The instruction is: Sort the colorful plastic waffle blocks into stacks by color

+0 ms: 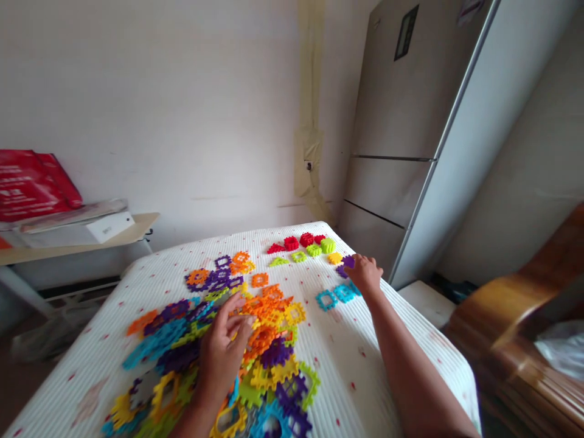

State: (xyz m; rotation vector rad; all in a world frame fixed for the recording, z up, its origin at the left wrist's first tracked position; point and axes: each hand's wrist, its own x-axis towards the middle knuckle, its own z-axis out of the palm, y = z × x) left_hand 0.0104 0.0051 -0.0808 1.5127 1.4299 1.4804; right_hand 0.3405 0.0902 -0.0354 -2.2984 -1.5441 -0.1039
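My left hand (225, 340) hovers over a heap of plastic interlocking building pieces (269, 319) in orange, yellow, purple, green and blue. Its thumb and fingers are apart and curved, with no piece plainly between them. At the right edge of the table, my right hand (366, 275) is bent over a purple interlocking piece (349, 261), its fingers curled and fingertips mostly hidden. Just left of it is a yellow piece (335, 258). Nearer to me lies a row of blue square frames (327, 300), partly behind the right hand. Red pieces (291, 244) and green pieces (298, 257) form rows farther back.
A white ribbed cloth (337, 365) with red specks covers the table. Behind its right side stands a grey refrigerator (392, 134). Wooden furniture (524, 316) is at the right. A side table (146, 220) at the left bears a white box (107, 227) and a red bag (34, 185).
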